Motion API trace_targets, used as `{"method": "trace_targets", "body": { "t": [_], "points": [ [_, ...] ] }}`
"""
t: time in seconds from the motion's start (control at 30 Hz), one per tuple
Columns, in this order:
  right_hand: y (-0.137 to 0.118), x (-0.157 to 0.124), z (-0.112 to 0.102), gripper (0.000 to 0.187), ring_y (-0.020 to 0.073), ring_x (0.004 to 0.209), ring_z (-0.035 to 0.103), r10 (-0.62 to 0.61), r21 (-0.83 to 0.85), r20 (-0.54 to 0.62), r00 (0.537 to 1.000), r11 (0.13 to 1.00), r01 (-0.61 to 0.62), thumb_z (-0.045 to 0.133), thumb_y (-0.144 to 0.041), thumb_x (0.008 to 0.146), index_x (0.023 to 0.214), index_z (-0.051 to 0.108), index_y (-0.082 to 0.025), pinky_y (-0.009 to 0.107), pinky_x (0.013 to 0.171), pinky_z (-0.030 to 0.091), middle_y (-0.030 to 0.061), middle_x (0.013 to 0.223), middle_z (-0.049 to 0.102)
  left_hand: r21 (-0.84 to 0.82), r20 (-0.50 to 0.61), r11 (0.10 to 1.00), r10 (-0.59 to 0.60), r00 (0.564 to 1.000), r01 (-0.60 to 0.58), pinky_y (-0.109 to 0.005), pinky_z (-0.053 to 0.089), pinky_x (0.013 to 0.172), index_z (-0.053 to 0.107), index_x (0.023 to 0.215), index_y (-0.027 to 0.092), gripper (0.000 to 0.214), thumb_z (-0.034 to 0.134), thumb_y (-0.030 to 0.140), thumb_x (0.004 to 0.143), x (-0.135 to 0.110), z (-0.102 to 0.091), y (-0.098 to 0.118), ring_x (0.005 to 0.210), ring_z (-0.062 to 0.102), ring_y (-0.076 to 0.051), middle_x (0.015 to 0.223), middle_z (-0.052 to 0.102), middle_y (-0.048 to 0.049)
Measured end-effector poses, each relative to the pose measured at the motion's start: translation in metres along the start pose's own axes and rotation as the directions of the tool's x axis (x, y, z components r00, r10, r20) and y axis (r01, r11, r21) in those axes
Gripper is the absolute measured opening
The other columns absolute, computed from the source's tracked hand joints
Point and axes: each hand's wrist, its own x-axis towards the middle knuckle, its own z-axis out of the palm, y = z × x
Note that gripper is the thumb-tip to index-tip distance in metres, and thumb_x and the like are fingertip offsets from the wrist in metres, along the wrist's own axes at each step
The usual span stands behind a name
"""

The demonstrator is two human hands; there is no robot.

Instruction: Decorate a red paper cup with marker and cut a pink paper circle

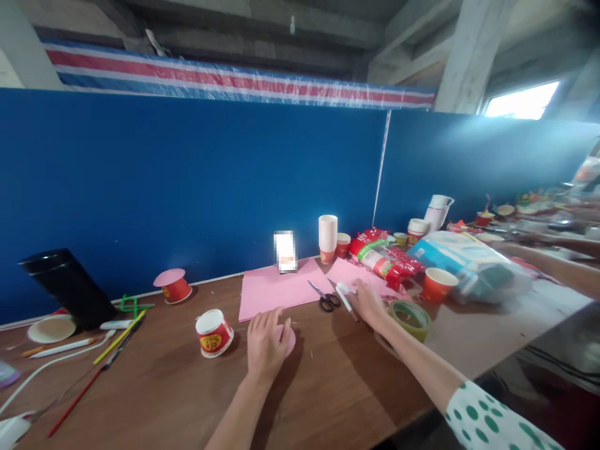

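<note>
My left hand point(266, 342) lies on the brown table with its fingers stretched out. A round pink paper piece point(290, 342) shows partly under its thumb side. An upside-down red and white paper cup point(214, 334) stands left of that hand. My right hand point(369, 304) reaches forward over a pink paper scrap point(345, 271), fingers curled in at a small white item whose kind is unclear. A white pen-like stick point(345, 300) lies slanted at these fingers. Black-handled scissors point(329, 302) rest between my hands, by stacked pink sheets point(267, 294).
A roll of tape point(409, 320) and an orange paper cup point(439, 285) sit right of my right forearm. Behind are a red plastic package point(382, 256) and stacked cups point(327, 237). A pink-topped cup point(173, 286) and black cylinder point(68, 287) stand left. Another person's arm point(553, 265) shows right.
</note>
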Motion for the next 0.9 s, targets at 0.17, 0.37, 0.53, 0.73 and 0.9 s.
{"method": "trace_targets", "body": {
  "t": [0.17,0.37,0.53,0.73,0.9],
  "points": [
    [-0.019,-0.006,0.0,0.03,0.0233,0.094,0.055,-0.002,0.246,-0.089,0.996,0.969,0.024,0.047,-0.02,0.086,0.116,0.051,-0.017,0.031,0.075,0.037,0.0128,0.112,0.056,-0.071,0.07,0.991,0.115,0.991,-0.11,-0.042,0.04,0.088,0.062,0.103,0.019,0.024,0.048,0.027,0.085,-0.006,0.004,0.017,0.091,0.06,-0.025,0.094,0.069,-0.0095],
    [-0.048,-0.018,0.015,0.028,0.0105,0.05,0.046,-0.074,0.626,0.109,0.991,0.78,-0.011,0.045,-0.036,0.086,0.105,0.052,-0.017,0.022,0.047,0.035,-0.002,0.069,0.053,-0.245,0.091,0.97,0.019,0.996,0.004,-0.039,0.044,0.087,0.062,0.103,0.019,0.025,0.051,0.031,0.084,-0.009,0.008,0.02,0.095,0.06,-0.024,0.099,0.067,-0.0096],
    [-0.08,-0.047,0.031,0.034,0.0041,0.04,0.028,-0.258,0.861,0.444,0.858,0.389,-0.328,0.062,-0.044,0.075,0.098,0.052,-0.02,0.016,0.039,0.02,-0.0103,0.055,0.039,-0.493,0.106,0.84,-0.2,0.974,0.226,-0.037,0.045,0.089,0.058,0.112,0.015,0.035,0.048,0.036,0.086,-0.005,0.008,0.016,0.1,0.06,-0.023,0.106,0.066,-0.0112],
    [-0.103,-0.056,0.04,0.044,0.0016,0.039,0.026,-0.372,0.856,0.516,0.772,0.192,-0.48,0.076,-0.042,0.064,0.094,0.053,-0.021,0.017,0.038,0.012,-0.0099,0.059,0.048,-0.648,0.188,0.679,-0.297,0.936,0.345,-0.032,0.049,0.083,0.062,0.101,0.014,0.032,0.048,0.039,0.086,-0.003,0.008,0.014,0.093,0.064,-0.022,0.097,0.069,-0.0105],
    [-0.098,-0.042,0.042,0.032,0.004,0.04,0.03,-0.259,0.883,0.443,0.859,0.292,-0.367,0.069,-0.045,0.071,0.081,0.056,-0.018,0.018,0.039,0.017,-0.0089,0.052,0.043,-0.642,0.169,0.704,-0.256,0.952,0.303,-0.032,0.046,0.087,0.061,0.105,0.015,0.031,0.05,0.037,0.086,-0.005,0.007,0.017,0.097,0.061,-0.022,0.103,0.066,-0.0113]
  ]
}}
